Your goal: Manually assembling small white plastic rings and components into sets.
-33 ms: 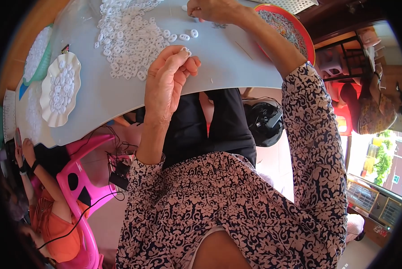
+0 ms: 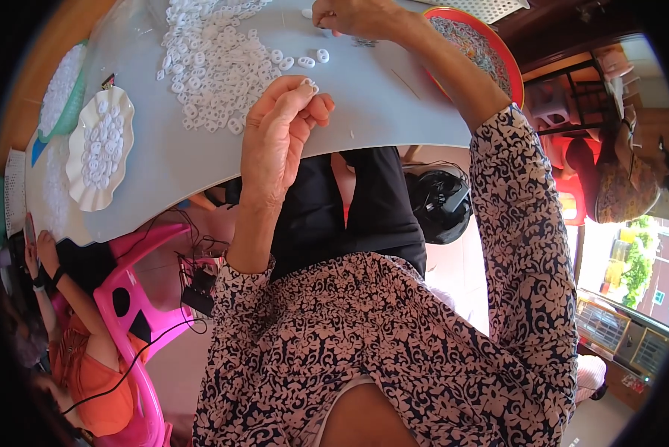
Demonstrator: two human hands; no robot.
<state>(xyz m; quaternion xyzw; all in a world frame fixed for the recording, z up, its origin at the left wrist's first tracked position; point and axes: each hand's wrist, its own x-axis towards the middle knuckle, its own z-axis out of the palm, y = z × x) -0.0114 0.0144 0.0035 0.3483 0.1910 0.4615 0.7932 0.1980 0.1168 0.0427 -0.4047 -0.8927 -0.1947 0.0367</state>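
Note:
My left hand (image 2: pixel 278 138) is raised over the near table edge, thumb and fingers closed on a small white plastic piece (image 2: pixel 311 85). Farther off, at the top edge of the view, my right hand (image 2: pixel 357 16) is low over the table with its fingertips drawn together. What it holds, if anything, is hidden. Small metal bits (image 2: pixel 365 43) lie just beside those fingers. Between the hands rest several loose white oval pieces with holes (image 2: pixel 307 62). A large heap of similar white pieces (image 2: pixel 219 71) spreads to the left of them.
A red tray (image 2: pixel 503 49) of small metal parts sits under my right forearm. At left are a wavy white dish (image 2: pixel 98 200) of white pieces and a green basket (image 2: pixel 71 112). A thin stick (image 2: pixel 405 83) lies on the grey table (image 2: pixel 178 167). Another person in orange (image 2: pixel 99 380) sits by a pink chair (image 2: pixel 140 298).

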